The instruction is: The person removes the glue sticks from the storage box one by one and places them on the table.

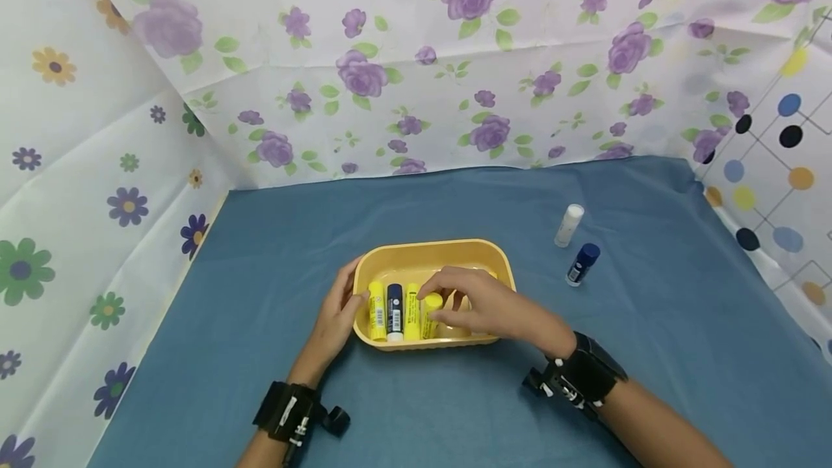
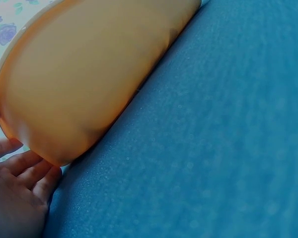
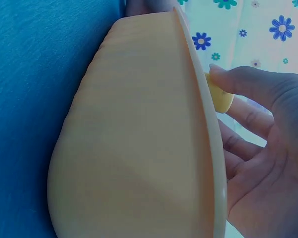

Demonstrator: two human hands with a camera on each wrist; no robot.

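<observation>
A shallow yellow plastic tray (image 1: pixel 432 250) sits on the blue cloth. My left hand (image 1: pixel 334 313) holds its left end, the thumb over the rim and the fingers along the outer wall. Inside, a yellow glue stick (image 1: pixel 377 313), a dark blue glue stick (image 1: pixel 394 309) and another yellow glue stick (image 1: pixel 412 313) lie side by side at the left. With thumb and forefinger, my right hand (image 1: pixel 477 302) pinches a further yellow glue stick (image 1: pixel 429 320) beside them. In the right wrist view, its yellow end (image 3: pixel 220 94) shows above the rim between thumb and finger.
Behind the tray to the right, a white glue stick (image 1: pixel 568 225) and a blue-capped glue stick (image 1: pixel 582 264) are on the blue cloth (image 1: pixel 292 230). Flowered sheets (image 1: pixel 403 49) hang at the back and left; a dotted sheet (image 1: pixel 780 186) is on the right.
</observation>
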